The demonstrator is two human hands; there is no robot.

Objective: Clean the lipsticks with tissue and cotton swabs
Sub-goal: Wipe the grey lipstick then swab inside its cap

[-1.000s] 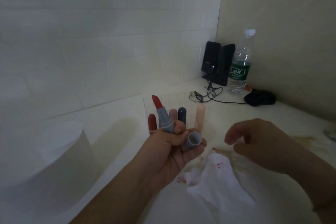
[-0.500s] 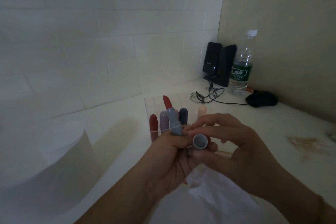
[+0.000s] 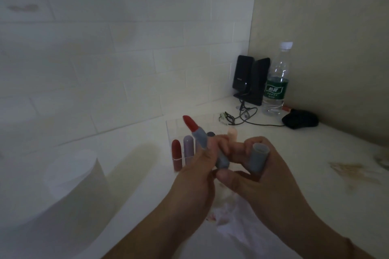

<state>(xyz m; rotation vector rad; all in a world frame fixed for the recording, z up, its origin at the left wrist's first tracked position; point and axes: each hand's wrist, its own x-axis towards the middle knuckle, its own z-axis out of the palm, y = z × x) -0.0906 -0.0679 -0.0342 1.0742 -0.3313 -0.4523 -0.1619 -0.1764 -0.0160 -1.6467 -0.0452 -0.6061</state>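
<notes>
The room is dim and gray. A soft shadow falls on the wall right of the paper roll (image 3: 73, 176). The hands look a bit blurry. The wall lines bend near the edges. Nothing shines or glares.

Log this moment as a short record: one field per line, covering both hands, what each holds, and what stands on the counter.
left hand: grips open lipstick, red tip up and tilted left
right hand: holds blue-grey cap, open end up
cap state: off the lipstick
behind hands: capped lipsticks standing upright
under hands: stained tissue
left foreground: tissue roll
back corner: water bottle, black speakers
</notes>
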